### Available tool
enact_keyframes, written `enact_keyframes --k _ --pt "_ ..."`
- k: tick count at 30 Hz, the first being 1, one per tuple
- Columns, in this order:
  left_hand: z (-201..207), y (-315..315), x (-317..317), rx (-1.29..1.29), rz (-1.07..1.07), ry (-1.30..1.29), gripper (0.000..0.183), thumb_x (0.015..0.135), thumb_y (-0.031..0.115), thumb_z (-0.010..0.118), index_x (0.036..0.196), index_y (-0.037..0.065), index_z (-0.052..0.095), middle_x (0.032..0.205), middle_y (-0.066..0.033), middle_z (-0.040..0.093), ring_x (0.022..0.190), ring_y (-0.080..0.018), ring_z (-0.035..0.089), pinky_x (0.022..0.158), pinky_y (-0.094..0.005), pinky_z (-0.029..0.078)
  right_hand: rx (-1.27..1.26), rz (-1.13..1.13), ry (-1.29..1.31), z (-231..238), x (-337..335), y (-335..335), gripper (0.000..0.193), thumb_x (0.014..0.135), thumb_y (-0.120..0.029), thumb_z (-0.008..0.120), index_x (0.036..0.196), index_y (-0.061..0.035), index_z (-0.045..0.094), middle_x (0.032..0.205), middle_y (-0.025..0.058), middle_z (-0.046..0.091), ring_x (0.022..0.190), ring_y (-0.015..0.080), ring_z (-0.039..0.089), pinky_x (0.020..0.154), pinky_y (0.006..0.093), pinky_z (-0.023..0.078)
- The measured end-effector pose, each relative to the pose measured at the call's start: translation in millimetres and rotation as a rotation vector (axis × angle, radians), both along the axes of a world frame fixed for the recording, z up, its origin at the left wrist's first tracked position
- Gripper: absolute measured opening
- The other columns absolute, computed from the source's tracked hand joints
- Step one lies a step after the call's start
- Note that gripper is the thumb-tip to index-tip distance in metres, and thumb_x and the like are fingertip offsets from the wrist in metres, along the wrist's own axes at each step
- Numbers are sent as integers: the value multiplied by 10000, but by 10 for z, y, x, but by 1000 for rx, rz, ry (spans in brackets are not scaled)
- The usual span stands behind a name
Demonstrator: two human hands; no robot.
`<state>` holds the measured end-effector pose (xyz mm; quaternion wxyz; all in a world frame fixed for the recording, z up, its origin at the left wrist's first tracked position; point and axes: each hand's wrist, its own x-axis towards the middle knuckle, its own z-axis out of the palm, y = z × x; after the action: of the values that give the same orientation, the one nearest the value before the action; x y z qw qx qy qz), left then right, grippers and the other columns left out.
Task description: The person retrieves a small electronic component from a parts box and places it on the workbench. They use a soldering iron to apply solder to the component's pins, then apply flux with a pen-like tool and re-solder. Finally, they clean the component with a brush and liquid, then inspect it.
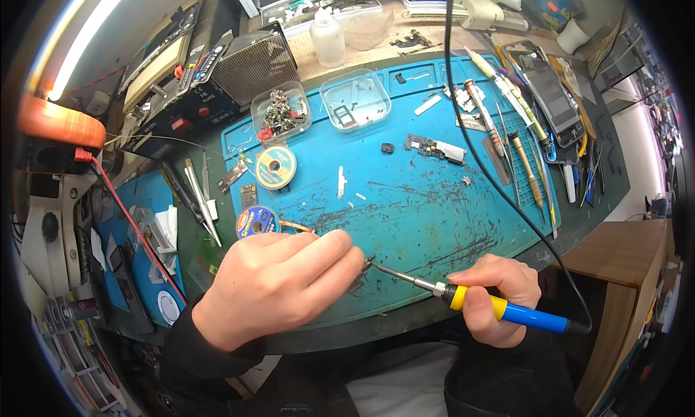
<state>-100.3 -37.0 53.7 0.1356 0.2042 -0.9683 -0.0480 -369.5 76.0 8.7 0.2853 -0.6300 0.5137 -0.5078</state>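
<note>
My right hand (pixel 499 294) grips a soldering iron (pixel 536 317) by its yellow and blue handle. Its thin metal tip points left, reaching a small dark part (pixel 369 260) beside my left fingertips. My left hand (pixel 286 279) is closed in a pinch over the work mat (pixel 420 250); the fingers hide most of what they hold. Behind that hand lies a blue-labelled spool (pixel 257 220), with a copper-coloured strip (pixel 295 226) running from it toward my knuckles. Farther back sits a second, cream-labelled spool (pixel 276 168).
Clear plastic boxes of small parts (pixel 355 102) stand at the mat's back edge. Screwdrivers and other tools (pixel 510 98) lie at the right. The iron's black cable (pixel 499 192) arcs across the mat. A red cable (pixel 130 214) crosses the left side, near tweezers (pixel 203 200).
</note>
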Motion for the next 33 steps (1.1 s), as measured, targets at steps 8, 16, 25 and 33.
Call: enact_keyframes --k 8,16,25,33 --pt "-42 -44 1 -54 -36 39 220 791 114 734 1005 81 694 947 9 613 679 -92 634 580 -261 526 -16 -7 9 -12 17 -4 138 854 -133 791 955 -39 782 655 53 708 528 180 676 516 281 507" --pt "-72 -46 -7 -48 -30 46 209 792 119 732 996 91 695 945 14 614 685 -90 635 578 -258 518 -26 -13 18 -23 24 -31 138 834 -138 799 936 -47 789 645 50 701 518 180 670 511 280 502" --pt "-55 -50 -7 -61 -24 34 191 788 120 726 974 96 690 938 16 603 685 -96 636 577 -265 520 -21 -7 6 -22 29 -34 144 836 -145 805 943 -49 791 651 51 698 516 181 667 509 280 502" --pt "-66 -47 -1 -52 -19 30 193 791 124 730 978 95 692 932 13 601 699 -99 651 580 -271 528 -22 -1 12 -23 34 -39 142 835 -140 810 938 -45 792 656 59 700 519 188 674 508 287 508"
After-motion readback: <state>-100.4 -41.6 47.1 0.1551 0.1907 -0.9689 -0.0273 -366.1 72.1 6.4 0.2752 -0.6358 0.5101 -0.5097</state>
